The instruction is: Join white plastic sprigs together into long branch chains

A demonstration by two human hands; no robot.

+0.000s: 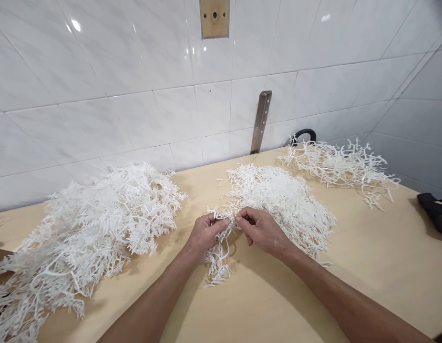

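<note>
My left hand (205,235) is closed on a branched white plastic sprue (218,264) with many thin prongs, part of which hangs below the fingers above the table. Thumb and fingertips of my right hand (262,230) are pinched together at the sprue's right side; whatever tiny piece is between them is too small to make out. Just behind and right of that hand lies a heap of small loose white plastic pieces (278,190). Off to the left spreads a large tangled pile of prong-covered white sprues (109,224).
Mostly bare white runners (338,164) lie at the back right, with a black curved handle (306,135) behind them. A metal strip with holes (261,123) leans on the tiled wall. A black object (435,212) sits at the right edge of the wooden table (378,267).
</note>
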